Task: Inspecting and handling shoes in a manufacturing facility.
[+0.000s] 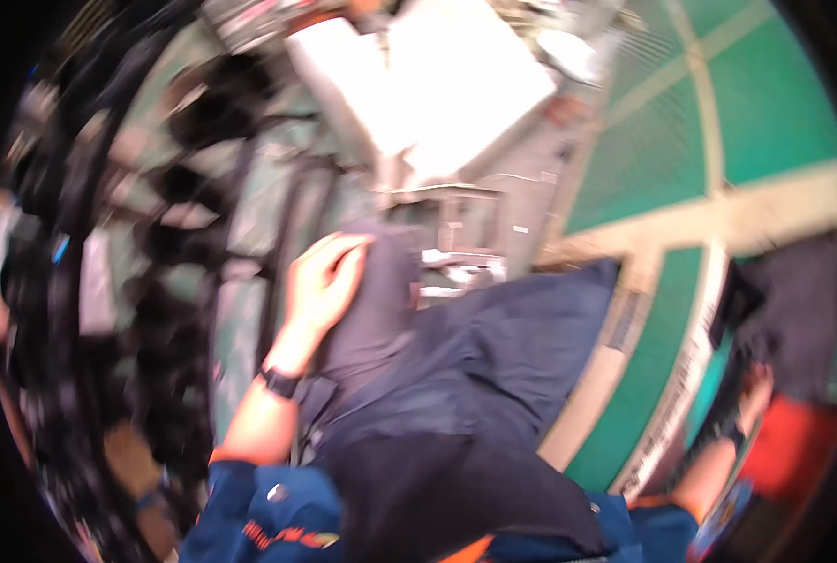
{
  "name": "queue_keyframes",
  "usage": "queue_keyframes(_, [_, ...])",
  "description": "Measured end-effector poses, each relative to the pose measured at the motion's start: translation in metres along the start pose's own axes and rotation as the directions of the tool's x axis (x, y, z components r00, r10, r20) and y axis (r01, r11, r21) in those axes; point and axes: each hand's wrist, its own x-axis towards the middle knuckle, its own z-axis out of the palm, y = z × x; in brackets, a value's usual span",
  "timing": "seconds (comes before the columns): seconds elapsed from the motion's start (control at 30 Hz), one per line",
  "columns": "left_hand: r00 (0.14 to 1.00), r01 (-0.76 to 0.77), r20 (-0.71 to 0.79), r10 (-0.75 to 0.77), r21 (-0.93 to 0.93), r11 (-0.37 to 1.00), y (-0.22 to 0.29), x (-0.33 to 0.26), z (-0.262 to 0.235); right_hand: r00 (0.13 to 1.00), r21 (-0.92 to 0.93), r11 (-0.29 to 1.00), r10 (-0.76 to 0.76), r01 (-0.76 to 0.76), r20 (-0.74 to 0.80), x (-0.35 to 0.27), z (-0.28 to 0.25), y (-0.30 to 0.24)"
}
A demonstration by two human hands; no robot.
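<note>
My left hand [323, 281] lies on my left knee, over the grey-blue trouser leg [371, 319]. Its fingers look stretched out and nothing shows in it. A dark band circles the wrist. Off to the right, my right arm reaches away from my body. The right hand [759, 389] is small and smeared, close to a dark cloth-like thing [798, 319] and just above a red surface [793, 446]. Whether its fingers hold anything cannot be made out.
Ahead stands a brightly lit white board or box top [465, 84]. Several dark, blurred round parts on a rack [184, 216] fill the left side. The green floor [765, 103] with pale lines spreads at the far right. A green strip with a pale edge [686, 394] runs beside my right leg.
</note>
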Motion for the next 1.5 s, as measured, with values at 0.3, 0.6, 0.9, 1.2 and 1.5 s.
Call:
queue_keyframes(0.3, [0.986,-0.168,0.022,0.167,0.166,0.972,0.03,0.008,0.041,0.798,-0.78,0.49,-0.602,0.389,0.02,0.073,0.092,-0.019])
queue_keyframes(0.6, [0.987,-0.161,0.02,0.16,0.189,0.969,0.046,0.008,0.055,0.879,-0.787,0.587,-0.458,0.19,-0.13,0.035,0.18,-0.06])
queue_keyframes(0.9, [0.985,-0.157,-0.034,0.168,0.212,0.965,0.053,0.007,0.051,0.888,-0.778,0.522,-0.449,0.351,0.099,0.017,0.151,-0.067])
queue_keyframes(1.2, [0.997,-0.062,0.043,0.064,-0.044,0.997,0.017,-0.004,0.013,0.885,-0.764,0.594,-0.461,0.252,-0.067,-0.133,0.066,-0.034])
queue_keyframes(1.5, [0.785,0.094,0.519,0.338,-0.639,0.763,0.127,0.043,0.075,0.973,0.702,0.71,-0.12,-0.054,0.196,-0.324,0.037,-0.078])
